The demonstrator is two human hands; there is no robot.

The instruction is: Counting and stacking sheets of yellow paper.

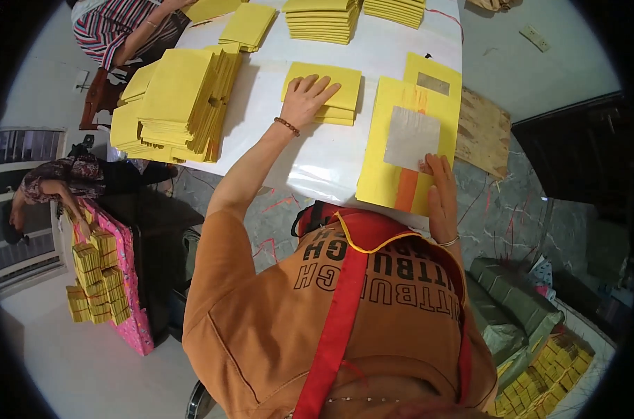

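Note:
My left hand (308, 103) lies flat with spread fingers on a small stack of yellow paper packets (341, 77) in the middle of the white table. To the right, large yellow paper sheets (375, 157) lie near the table's front edge. A silver-grey rectangle (411, 136) and an orange strip (406, 190) show on the top sheet. At the right edge of these sheets rests my right hand (440, 199), its fingers stretched out and nothing visible in its grasp. Another yellow sheet (429, 68) with a smaller grey patch shows behind them.
A tall, uneven pile of yellow packets (177, 98) stands on the white table (261, 98) at left. More yellow stacks (320, 21) line its far side. One person (121, 31) is at the far left; another (59, 181) handles yellow bundles (97, 276) on a pink-covered table.

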